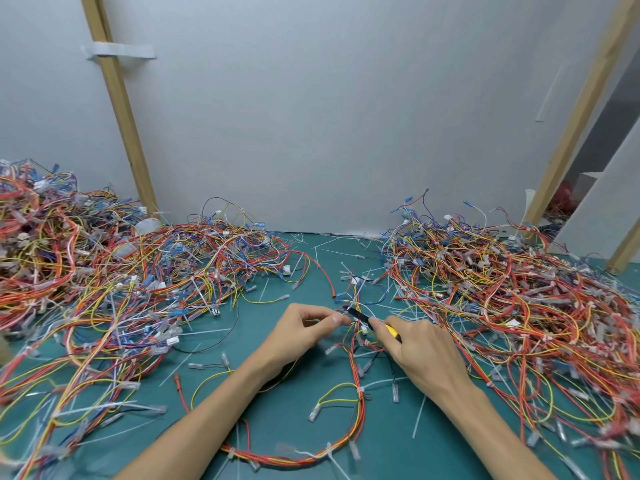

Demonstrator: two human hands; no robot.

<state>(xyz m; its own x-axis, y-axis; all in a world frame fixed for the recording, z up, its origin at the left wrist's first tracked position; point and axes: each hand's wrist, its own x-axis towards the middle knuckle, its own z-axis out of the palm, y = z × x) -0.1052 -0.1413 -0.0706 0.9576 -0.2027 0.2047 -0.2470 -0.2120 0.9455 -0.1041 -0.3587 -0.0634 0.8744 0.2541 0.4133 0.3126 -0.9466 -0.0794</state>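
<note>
A green bench (277,403) is lying below a grey wall (329,116), with wire piles (104,271) heaped at nine and three o'clock. At centre, the left hand (301,332) is pinching a strand of the harness (356,375) with curled fingers (334,319). Just toward three o'clock, the right hand (415,348) is gripping the cutters (360,317), whose tip is pointing at ten o'clock.

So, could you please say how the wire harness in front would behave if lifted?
The wire harness would probably droop, since it lies in loose curves. Thin strands suggest it is light. Its branches might snag the wire pile.
</note>
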